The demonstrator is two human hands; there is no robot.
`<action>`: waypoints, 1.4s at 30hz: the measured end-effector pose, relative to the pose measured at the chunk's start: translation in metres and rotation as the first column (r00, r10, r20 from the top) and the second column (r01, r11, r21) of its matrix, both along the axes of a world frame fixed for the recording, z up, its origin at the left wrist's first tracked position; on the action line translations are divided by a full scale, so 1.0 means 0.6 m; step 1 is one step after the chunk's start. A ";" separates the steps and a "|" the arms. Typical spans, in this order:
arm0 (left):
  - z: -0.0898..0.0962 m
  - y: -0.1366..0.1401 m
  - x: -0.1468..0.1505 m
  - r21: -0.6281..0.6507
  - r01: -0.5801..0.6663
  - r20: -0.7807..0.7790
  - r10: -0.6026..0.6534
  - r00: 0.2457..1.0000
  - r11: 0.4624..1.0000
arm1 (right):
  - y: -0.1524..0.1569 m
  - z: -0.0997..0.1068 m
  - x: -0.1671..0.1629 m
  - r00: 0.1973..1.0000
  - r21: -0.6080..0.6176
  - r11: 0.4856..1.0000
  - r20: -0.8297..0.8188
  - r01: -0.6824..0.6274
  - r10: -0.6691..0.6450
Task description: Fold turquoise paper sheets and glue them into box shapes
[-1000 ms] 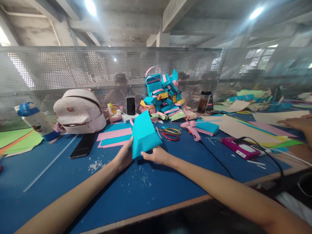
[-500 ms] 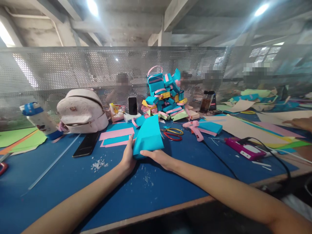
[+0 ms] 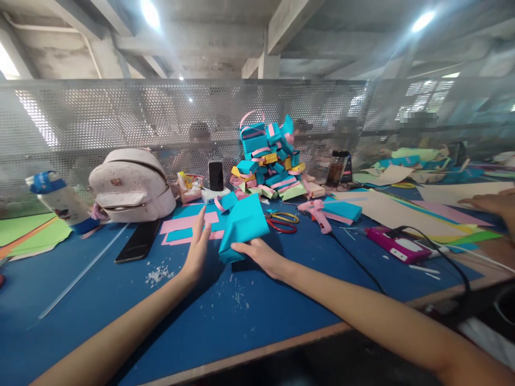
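A folded sheet of bright blue paper point(image 3: 246, 222) stands tilted over the table, its lower part bent into a box-like shape. My right hand point(image 3: 259, 256) grips its lower right side, thumb in front and the other fingers hidden behind. Just left of the paper and apart from it, my left hand point(image 3: 197, 246) is raised with fingers stretched out and nothing in it. Pink paper strips point(image 3: 190, 222) and blue ones lie beyond my left hand. Scissors point(image 3: 284, 222) with red and yellow handles rest right behind the folded paper.
A pile of blue, pink and yellow paper boxes point(image 3: 267, 161) stands at the back. Left are a white backpack point(image 3: 129, 187), a phone point(image 3: 139, 241) and a bottle point(image 3: 60, 201). Right are a pink glue gun point(image 3: 317, 213) with cord, a magenta device point(image 3: 396, 245) and another person's hand point(image 3: 493, 199).
My left hand has let go of the blue paper and moved left, fingers straightened. My right hand still holds the paper. The whole view has shifted slightly.
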State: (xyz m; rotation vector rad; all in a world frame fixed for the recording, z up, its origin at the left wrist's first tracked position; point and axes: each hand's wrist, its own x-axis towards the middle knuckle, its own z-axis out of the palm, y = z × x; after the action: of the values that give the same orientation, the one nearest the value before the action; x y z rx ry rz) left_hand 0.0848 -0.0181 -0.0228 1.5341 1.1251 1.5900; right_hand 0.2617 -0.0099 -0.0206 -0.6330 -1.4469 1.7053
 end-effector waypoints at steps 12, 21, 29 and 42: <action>0.025 -0.010 -0.008 0.166 0.373 -0.809 -0.090 0.581 0.913 | 0.006 0.002 0.009 0.998 -0.124 0.991 -0.044 0.049 -0.055; 0.024 -0.008 -0.011 0.156 0.373 -0.767 -0.125 0.629 0.915 | 0.008 -0.003 0.006 0.989 -0.118 0.993 -0.148 -0.012 -0.006; 0.026 -0.009 -0.009 0.124 0.373 -0.721 -0.175 0.670 0.920 | 0.014 -0.005 0.006 0.980 -0.148 0.988 -0.200 -0.034 0.004; 0.020 -0.022 0.003 0.232 0.300 -0.661 -0.076 0.747 0.925 | 0.020 0.003 0.009 0.982 -0.162 0.986 -0.190 -0.050 0.018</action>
State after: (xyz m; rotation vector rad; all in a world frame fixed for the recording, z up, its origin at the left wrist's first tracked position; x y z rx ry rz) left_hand 0.0863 -0.0315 -0.0109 2.4626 1.0129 1.1568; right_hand 0.2673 0.0019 -0.0190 -0.5217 -1.1995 1.8726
